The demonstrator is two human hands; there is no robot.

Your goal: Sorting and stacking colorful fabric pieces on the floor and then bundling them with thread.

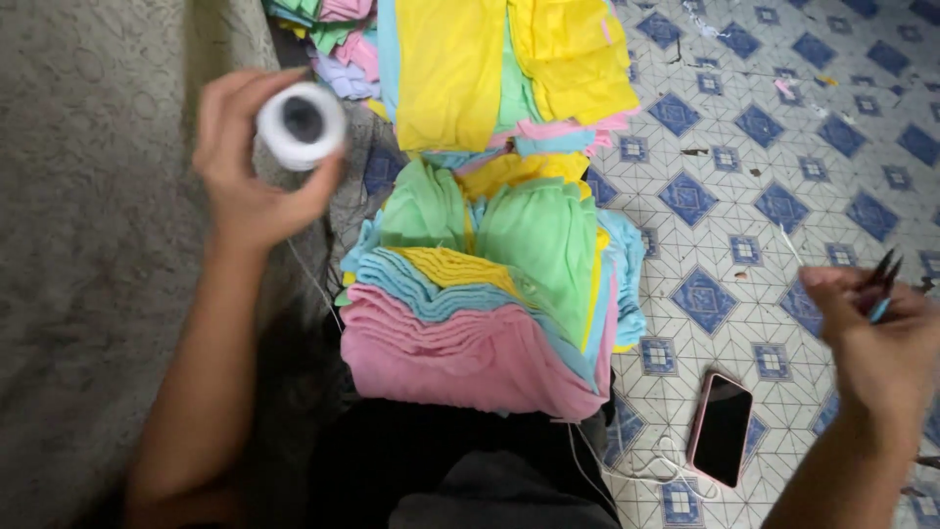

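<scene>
While the left hand [245, 162] grips it, the white thread spool [302, 123] shows its dark hollow core.

A thick stack of folded pastel cloth pieces [490, 304] in pink, blue, yellow and green lies in the middle of the floor. Beyond it lies a second spread of yellow, pink and mint fabric sheets [509, 69]. A pink-cased smartphone with a dark screen [722, 428] rests face up on the white floor tiles with blue diamond patterns [744, 167], a thin white cable [636, 468] curling beside it. A grey textured mat [88, 245] covers the left side.
</scene>
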